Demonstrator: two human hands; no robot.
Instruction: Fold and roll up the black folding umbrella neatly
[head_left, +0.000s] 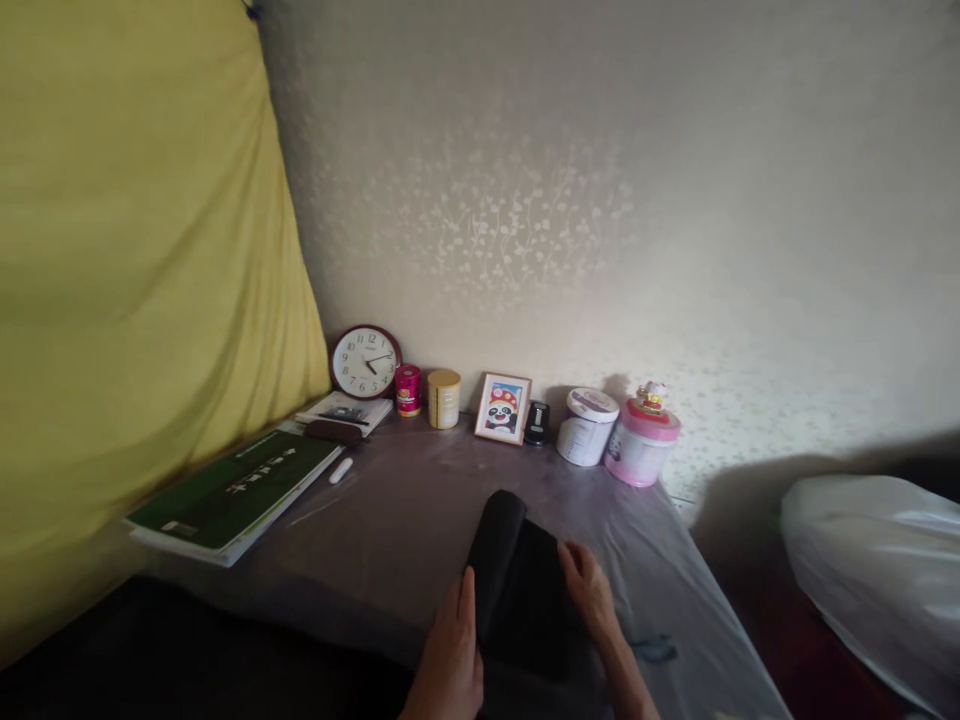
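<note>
A black folded cloth (pixel 517 580) lies on the table (pixel 405 520), partly rolled at its far end. My left hand (pixel 452 650) rests against the cloth's left edge with the fingers together. My right hand (pixel 589 590) lies on the cloth's right side, fingers curled onto the fabric. Both hands press on the cloth at the table's near edge.
Along the wall stand a round clock (pixel 365 361), a red tin (pixel 408 390), a yellow tin (pixel 444 398), a framed panda picture (pixel 503 408), a white tub (pixel 587 426) and a pink jar (pixel 642 443). Green books (pixel 232 490) lie left. A yellow curtain (pixel 135 280) hangs left; a plastic bag (pixel 877 570) sits right.
</note>
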